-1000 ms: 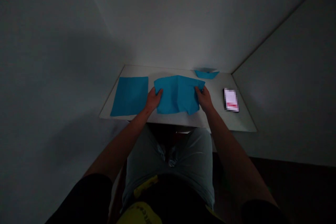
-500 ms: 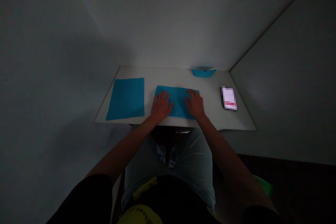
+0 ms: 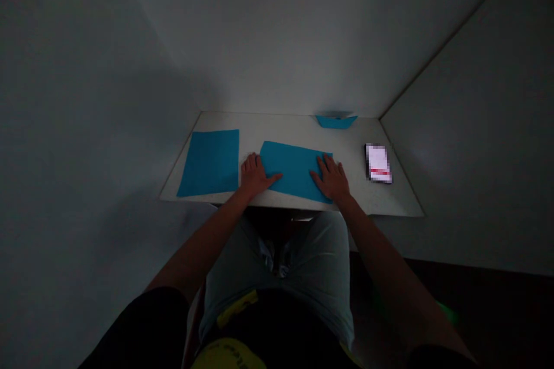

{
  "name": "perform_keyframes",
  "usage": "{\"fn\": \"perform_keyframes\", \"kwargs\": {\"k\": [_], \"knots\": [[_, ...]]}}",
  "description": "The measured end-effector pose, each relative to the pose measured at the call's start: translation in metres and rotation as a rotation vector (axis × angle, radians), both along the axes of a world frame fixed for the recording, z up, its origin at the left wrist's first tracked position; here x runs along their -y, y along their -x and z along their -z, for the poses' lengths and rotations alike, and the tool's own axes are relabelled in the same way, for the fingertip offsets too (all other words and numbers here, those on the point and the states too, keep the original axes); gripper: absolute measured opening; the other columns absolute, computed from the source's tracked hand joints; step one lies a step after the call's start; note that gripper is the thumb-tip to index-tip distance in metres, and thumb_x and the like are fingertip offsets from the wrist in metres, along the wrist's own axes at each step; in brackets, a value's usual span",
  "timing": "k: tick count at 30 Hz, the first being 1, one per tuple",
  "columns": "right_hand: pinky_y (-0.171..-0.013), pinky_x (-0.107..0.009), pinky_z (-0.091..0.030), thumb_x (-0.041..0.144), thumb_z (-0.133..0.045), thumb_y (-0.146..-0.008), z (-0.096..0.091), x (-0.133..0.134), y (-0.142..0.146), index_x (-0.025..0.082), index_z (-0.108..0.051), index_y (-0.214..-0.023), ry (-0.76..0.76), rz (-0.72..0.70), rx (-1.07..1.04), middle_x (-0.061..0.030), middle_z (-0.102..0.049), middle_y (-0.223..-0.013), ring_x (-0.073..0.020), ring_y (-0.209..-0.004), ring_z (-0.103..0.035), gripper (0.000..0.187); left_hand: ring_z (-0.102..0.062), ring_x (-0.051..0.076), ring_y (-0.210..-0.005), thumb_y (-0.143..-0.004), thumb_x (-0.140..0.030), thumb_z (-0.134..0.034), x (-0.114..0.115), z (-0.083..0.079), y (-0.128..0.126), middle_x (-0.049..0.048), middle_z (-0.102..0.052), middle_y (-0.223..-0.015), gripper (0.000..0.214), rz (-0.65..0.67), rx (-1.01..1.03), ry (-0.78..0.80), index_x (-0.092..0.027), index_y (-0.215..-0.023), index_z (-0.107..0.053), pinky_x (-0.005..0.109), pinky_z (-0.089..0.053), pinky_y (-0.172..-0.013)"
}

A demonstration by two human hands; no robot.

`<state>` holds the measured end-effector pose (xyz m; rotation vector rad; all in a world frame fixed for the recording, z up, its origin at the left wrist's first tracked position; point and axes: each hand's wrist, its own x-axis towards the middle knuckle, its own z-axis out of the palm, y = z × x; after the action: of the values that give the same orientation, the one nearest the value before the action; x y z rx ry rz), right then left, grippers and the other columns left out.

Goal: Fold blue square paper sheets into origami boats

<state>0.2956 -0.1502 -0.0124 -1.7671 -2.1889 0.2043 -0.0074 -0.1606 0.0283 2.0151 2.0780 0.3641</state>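
Observation:
A blue sheet of paper (image 3: 295,170) lies flat and slightly turned on the white table (image 3: 277,124) in front of me. At its left edge rests my left hand (image 3: 256,175), fingers spread and thumb reaching over the paper. My right hand (image 3: 332,179) lies open across the right edge, its fingers fanned out. Both palms hide parts of the sheet's short sides. Left of my left hand is a second blue sheet (image 3: 210,162), larger and flat.
A folded blue paper boat (image 3: 336,122) stands at the table's back edge against the wall. Toward the right end lies a phone (image 3: 378,162) with its screen lit and blurred. Walls rise behind the table and on both sides.
My hands have moved apart, the left one to the left and the right one to the right. The sheet between them has turned slightly clockwise and shifted right.

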Motion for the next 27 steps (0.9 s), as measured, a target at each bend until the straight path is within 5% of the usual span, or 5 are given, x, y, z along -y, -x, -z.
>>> {"fn": "perform_keyframes", "kwargs": {"k": [6,12,16,21,27], "knots": [[-0.128,-0.069,-0.030,0.080,-0.042,-0.102,0.003,0.039,0.008,0.019,-0.048,-0.166,-0.053,0.156,-0.041,-0.0218,-0.045,-0.172,-0.0439,-0.156,-0.042,0.088,-0.059,0.050,-0.139,-0.063,-0.061,-0.096,-0.030,-0.011,0.007,0.0291,-0.062,-0.143,0.089,-0.104,0.095,0.077,-0.015,-0.131,-0.060,0.059,-0.051,-0.112],[-0.119,-0.067,-0.041,0.087,-0.045,-0.097,-0.011,0.047,0.010,0.018,-0.057,-0.156,-0.099,0.186,-0.087,-0.0238,-0.056,-0.157,-0.0459,-0.143,-0.050,0.092,-0.078,0.030,-0.102,-0.088,-0.034,-0.078,-0.045,-0.020,0.034,0.0158,-0.078,-0.114,0.050,-0.080,0.338,0.143,-0.020,-0.130,-0.056,0.041,-0.062,-0.088],[-0.117,-0.063,-0.044,0.085,-0.041,-0.099,-0.015,0.048,0.011,0.017,-0.055,-0.155,-0.153,0.199,-0.129,-0.0244,-0.058,-0.153,-0.0438,-0.140,-0.052,0.089,-0.073,0.028,-0.123,-0.093,-0.030,-0.067,-0.063,-0.058,0.096,0.0123,-0.077,-0.129,0.028,0.005,0.369,0.035,-0.024,-0.120,-0.067,0.039,-0.057,-0.105],[-0.114,-0.064,-0.045,0.085,-0.041,-0.099,-0.011,0.047,0.011,0.018,-0.053,-0.155,-0.167,0.197,-0.092,-0.0240,-0.060,-0.148,-0.0446,-0.136,-0.055,0.088,-0.073,0.028,-0.112,-0.087,-0.032,-0.070,-0.109,-0.107,0.205,0.0103,-0.078,-0.116,0.040,0.092,0.217,0.113,-0.024,-0.126,-0.073,0.036,-0.055,-0.101],[-0.110,-0.067,-0.045,0.086,-0.042,-0.098,-0.008,0.045,0.010,0.022,-0.054,-0.154,-0.174,0.188,-0.063,-0.0237,-0.061,-0.146,-0.0462,-0.134,-0.055,0.087,-0.063,0.035,-0.135,-0.092,-0.032,-0.066,-0.134,-0.101,0.237,0.0152,-0.072,-0.137,0.044,0.042,-0.055,0.042,-0.022,-0.135,-0.072,0.050,-0.041,-0.120]]}}
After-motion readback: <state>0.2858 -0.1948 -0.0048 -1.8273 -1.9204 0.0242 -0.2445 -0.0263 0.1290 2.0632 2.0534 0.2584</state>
